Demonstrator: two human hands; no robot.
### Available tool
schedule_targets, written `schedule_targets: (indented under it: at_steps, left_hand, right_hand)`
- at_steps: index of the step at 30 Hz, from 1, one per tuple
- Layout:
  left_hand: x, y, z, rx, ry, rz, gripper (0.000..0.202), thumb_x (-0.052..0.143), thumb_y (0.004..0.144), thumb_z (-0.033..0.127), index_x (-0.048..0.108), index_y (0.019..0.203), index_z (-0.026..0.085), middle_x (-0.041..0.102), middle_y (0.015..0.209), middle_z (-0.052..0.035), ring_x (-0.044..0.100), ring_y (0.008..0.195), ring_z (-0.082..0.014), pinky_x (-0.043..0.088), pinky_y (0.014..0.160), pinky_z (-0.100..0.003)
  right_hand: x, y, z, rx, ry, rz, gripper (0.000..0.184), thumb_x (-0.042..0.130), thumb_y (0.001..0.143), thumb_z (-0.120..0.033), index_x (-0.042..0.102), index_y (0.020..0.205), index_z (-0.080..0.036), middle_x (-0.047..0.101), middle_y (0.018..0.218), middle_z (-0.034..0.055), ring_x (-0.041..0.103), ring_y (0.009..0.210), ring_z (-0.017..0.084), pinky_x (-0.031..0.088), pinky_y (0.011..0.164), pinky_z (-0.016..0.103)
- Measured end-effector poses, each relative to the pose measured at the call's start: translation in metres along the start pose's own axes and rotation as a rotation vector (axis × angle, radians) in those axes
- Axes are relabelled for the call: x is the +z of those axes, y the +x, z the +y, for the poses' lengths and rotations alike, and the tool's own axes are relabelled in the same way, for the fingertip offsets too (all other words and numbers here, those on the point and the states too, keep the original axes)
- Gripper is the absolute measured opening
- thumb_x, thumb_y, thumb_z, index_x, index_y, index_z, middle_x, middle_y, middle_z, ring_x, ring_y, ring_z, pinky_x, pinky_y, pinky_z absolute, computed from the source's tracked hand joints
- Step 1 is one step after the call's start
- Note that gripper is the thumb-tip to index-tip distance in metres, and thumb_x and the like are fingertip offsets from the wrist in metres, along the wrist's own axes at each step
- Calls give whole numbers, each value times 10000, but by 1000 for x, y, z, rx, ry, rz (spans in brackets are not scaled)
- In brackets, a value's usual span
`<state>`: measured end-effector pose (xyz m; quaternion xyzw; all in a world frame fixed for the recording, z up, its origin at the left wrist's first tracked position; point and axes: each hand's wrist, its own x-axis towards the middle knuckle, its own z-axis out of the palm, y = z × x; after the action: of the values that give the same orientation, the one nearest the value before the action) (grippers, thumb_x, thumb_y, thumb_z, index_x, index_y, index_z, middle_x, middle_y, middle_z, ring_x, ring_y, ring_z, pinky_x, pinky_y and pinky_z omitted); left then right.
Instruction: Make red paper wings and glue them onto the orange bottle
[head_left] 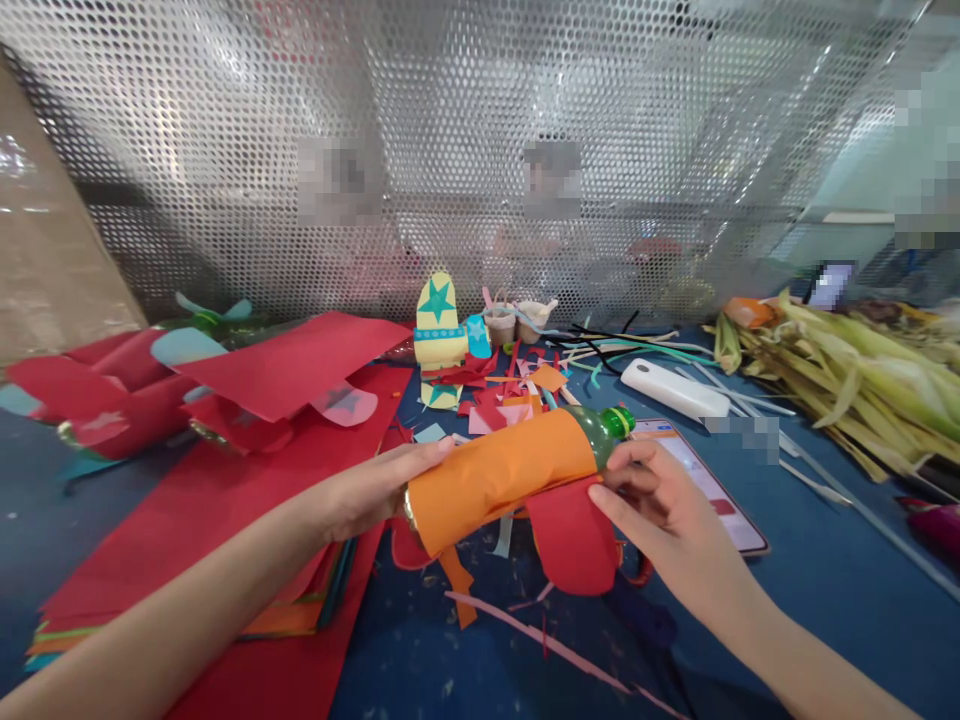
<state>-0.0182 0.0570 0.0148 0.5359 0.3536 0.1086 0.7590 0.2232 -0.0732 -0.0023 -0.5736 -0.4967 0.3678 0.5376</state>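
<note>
A green plastic bottle wrapped in orange paper (502, 472) lies on its side just above the blue table, cap end (619, 421) pointing right. My left hand (375, 490) grips its base end, fingers closed along the wrap. My right hand (652, 505) pinches the neck end, with a rounded red paper piece (574, 545) hanging under the bottle by its fingers.
Stacked red paper sheets (247, 520) lie left, with red paper-covered bottle crafts (127, 400) behind. Paper scraps (517, 395), a yellow star-decorated craft (439, 335), a phone (712, 490), a white case (673, 390) and corn husks (847, 370) lie ahead and right. A perforated metal screen (480, 150) closes the back.
</note>
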Motion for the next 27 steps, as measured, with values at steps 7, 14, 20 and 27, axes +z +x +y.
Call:
schedule_targets:
  at_steps: [7,14,20,27]
  left_hand:
    - [8,-2,-5,-54,-18,71,572,649,717,596,633,1170,247,727,1057,-43,660,960,-251,518,707,-266]
    - [14,-4,1,-52,58,62,599,633,685,661,688,1077,213,741,994,-59,652,952,-256,505,723,-266]
    - [14,-4,2,-44,63,45,633,647,665,668,681,1084,195,738,971,-69,647,926,-243,487,688,-251]
    - [15,-4,2,-68,64,67,630,658,634,687,699,1028,197,735,943,-63,649,885,-239,494,693,-262]
  right_hand:
    - [0,0,-3,34,-29,48,198,603,834,-375,445,871,-263,583,686,-71,548,575,88,419,477,183]
    - [-5,7,7,-27,-44,44,197,619,816,-386,483,846,-246,605,676,-49,584,584,96,465,520,190]
    - [-4,6,6,-35,-47,63,177,624,800,-371,503,824,-244,605,669,-40,586,568,112,456,474,203]
    - [-1,9,2,-60,-28,75,208,653,755,-376,511,783,-226,585,658,-32,601,615,117,498,569,218]
